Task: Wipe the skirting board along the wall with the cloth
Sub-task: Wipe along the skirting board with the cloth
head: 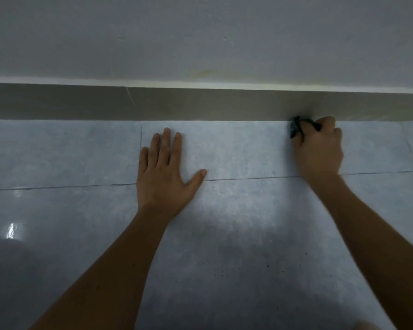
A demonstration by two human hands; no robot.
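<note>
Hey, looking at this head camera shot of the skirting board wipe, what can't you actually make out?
Head view only:
- cloth: mostly hidden inside the right hand; only a dark bunched edge shows.
- Contact with the skirting board: covered by that hand and its shadow.
- Skirting board's ends: cut off by both side edges.
- Dirt on it: too blurred to judge.
- Palm of the left hand: flat against the floor.

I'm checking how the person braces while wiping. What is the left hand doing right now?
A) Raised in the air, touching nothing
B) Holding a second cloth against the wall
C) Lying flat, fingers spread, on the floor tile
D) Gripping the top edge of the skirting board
C: the left hand lies palm down on the floor tile, short of the skirting board, while the right hand presses the dark cloth at the board's foot.
</note>
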